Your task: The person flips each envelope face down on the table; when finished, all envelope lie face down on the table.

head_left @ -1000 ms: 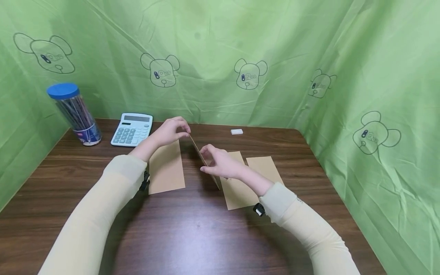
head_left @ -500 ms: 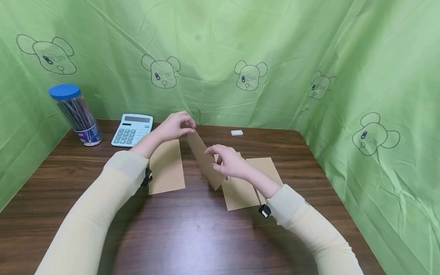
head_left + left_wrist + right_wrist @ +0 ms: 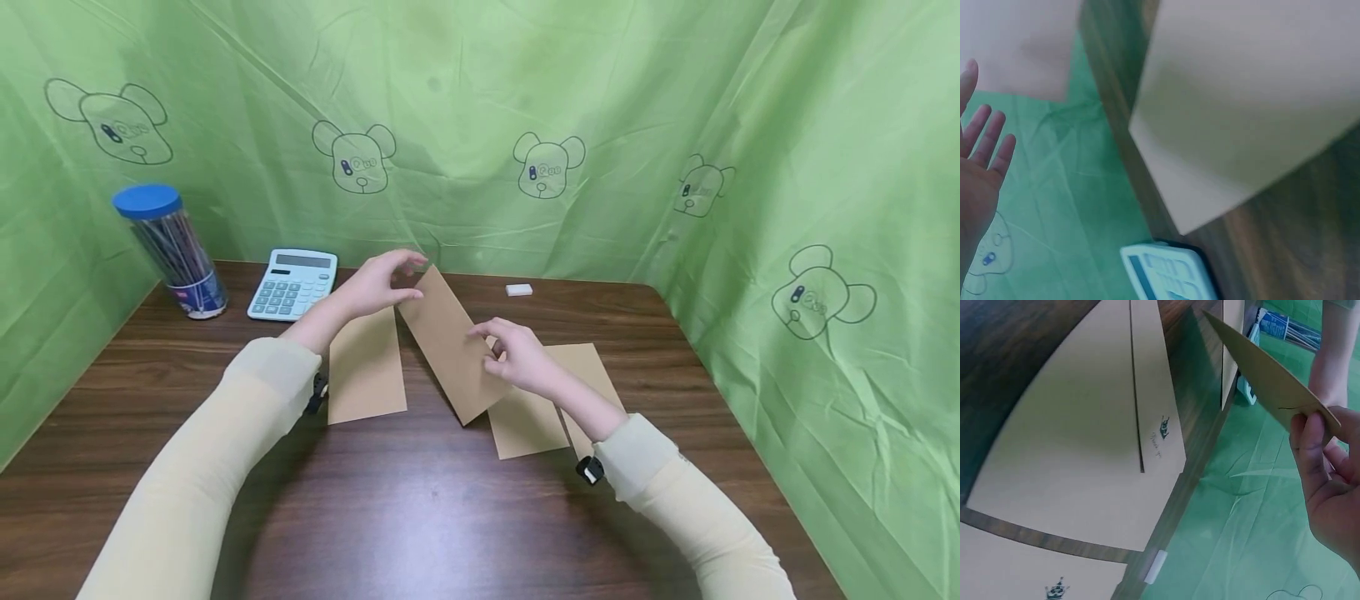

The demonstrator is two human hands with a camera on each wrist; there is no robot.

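Your right hand (image 3: 517, 358) pinches the raised brown card (image 3: 453, 350), tilted left of two flat cards (image 3: 528, 429); the right wrist view alone plainly shows that pinch and the crown prints (image 3: 1164, 428). Your left hand (image 3: 378, 283) spreads wide by its far end, contact unclear.

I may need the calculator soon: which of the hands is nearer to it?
Left. The left hand is just right of the calculator; the right hand is farther right, pinching the tilted brown card.
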